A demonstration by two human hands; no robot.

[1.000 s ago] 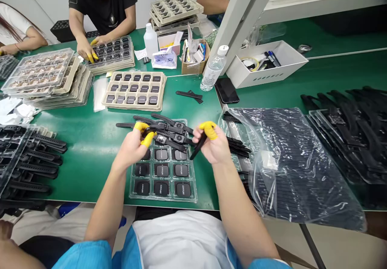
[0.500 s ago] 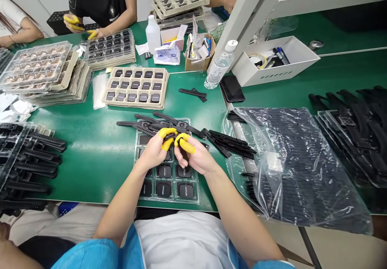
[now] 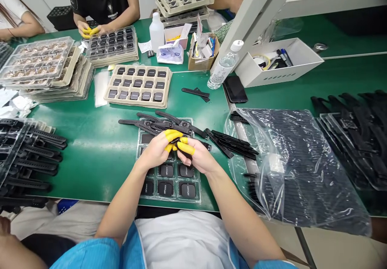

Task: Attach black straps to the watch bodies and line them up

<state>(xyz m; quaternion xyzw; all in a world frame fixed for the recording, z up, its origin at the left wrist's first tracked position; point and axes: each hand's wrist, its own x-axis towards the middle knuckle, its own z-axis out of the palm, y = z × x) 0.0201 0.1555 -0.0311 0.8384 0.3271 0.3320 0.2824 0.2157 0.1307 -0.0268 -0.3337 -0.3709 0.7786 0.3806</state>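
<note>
Yellow finger cots cover fingertips of both my hands. My left hand (image 3: 157, 149) and my right hand (image 3: 196, 154) meet over a clear plastic tray (image 3: 176, 180), pinching a small black watch part (image 3: 174, 141) between them. Fingers hide most of that part, so I cannot tell whether it is a case, a strap or both. Black square watch cases (image 3: 166, 170) sit in the tray's compartments below. Across its far end lie watches with black straps (image 3: 165, 124). Loose black straps (image 3: 232, 144) are piled just right of my right hand.
Farther off stand a beige tray of square cases (image 3: 137, 83), a water bottle (image 3: 223, 65), a phone (image 3: 235, 89) and a white box (image 3: 279, 69). A plastic bag of straps (image 3: 305, 168) overhangs the right edge. Strapped watches (image 3: 33, 156) are stacked left. Co-workers sit opposite.
My fingers have shifted slightly around the black watch part, the right thumb now lying across it. Opposite, a co-worker's hands have come together. The view has moved a little.
</note>
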